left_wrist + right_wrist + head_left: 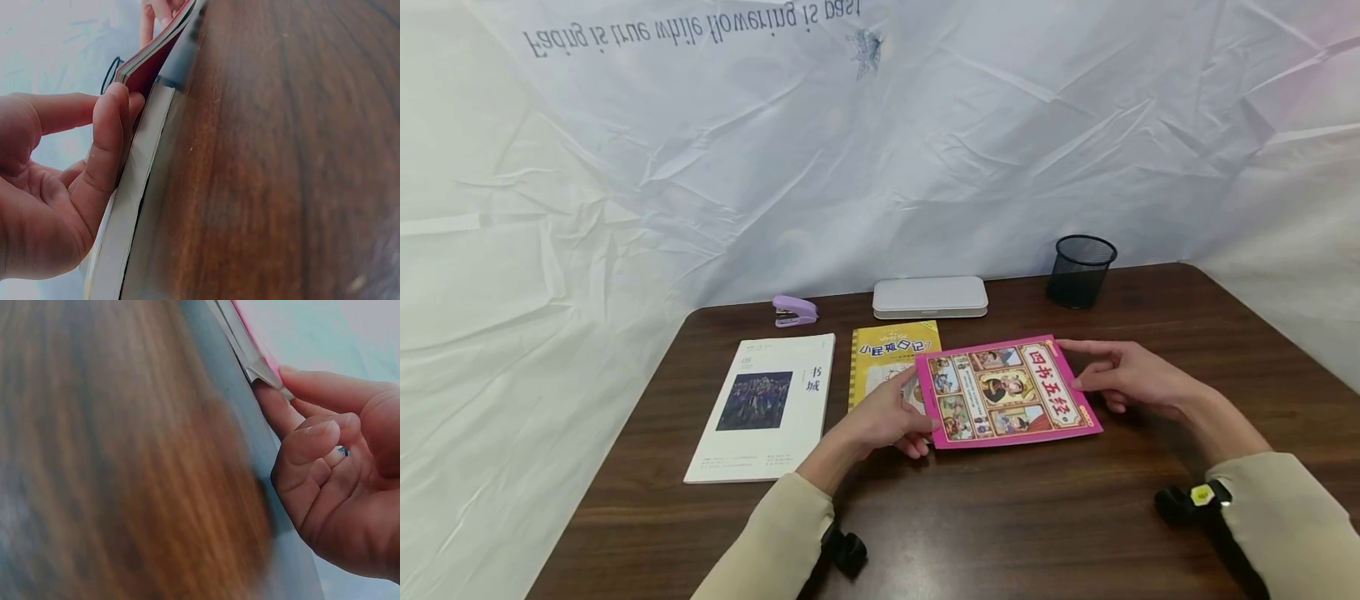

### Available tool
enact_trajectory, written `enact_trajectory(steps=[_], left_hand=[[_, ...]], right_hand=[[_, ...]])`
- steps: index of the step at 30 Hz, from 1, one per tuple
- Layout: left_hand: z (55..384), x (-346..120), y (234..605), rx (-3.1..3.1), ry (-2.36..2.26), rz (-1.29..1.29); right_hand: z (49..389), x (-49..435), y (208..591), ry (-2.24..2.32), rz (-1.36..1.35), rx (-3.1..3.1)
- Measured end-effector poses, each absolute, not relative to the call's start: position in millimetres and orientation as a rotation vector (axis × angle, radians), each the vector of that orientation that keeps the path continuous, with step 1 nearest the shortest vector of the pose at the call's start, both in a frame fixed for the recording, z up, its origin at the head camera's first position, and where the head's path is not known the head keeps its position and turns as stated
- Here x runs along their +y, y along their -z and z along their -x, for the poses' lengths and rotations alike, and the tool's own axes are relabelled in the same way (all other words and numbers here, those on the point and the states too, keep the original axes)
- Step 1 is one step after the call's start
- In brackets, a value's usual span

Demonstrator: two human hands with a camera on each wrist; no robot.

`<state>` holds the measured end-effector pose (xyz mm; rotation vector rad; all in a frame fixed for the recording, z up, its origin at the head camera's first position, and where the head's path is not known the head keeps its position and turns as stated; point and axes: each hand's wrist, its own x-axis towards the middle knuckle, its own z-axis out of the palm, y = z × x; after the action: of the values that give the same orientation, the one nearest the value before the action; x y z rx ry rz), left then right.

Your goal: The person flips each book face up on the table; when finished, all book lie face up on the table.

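Note:
A pink comic-style book with picture panels on its cover is held by both hands, at the middle right of the table. At its left edge, my left hand pinches it between thumb and fingers. My right hand grips its right edge, thumb on top and fingers underneath in the right wrist view. The pink book's left part overlaps a yellow book, hiding some of that cover. In the left wrist view, the pink book's corner is raised above the yellow book's thick page block.
A white book with a dark picture lies to the left on the brown table. Along the back stand a purple stapler, a white flat case and a black mesh pen holder. White sheeting hangs behind.

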<state>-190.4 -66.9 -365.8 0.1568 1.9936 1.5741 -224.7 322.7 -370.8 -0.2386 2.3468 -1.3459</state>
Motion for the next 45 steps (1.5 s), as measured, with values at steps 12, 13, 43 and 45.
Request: enact_trajectory(steps=[12, 13, 43, 45], left_hand=[[190.9, -66.6, 367.9, 2.033, -1.514, -0.154], [191.0, -66.2, 367.9, 2.038, -1.509, -0.155], [187.2, -61.4, 363.2, 2.118, -1.456, -0.170], [187.2, -61.9, 363.0, 2.128, -1.445, -0.172]], right_hand=[[225.2, 321.3, 374.6, 1.323, 0.183, 2.312], [224.9, 321.1, 374.3, 1.326, 0.177, 2.307], [226.9, 316.7, 375.8, 1.232, 0.152, 2.328], [226.4, 315.8, 375.5, 1.225, 0.152, 2.337]])
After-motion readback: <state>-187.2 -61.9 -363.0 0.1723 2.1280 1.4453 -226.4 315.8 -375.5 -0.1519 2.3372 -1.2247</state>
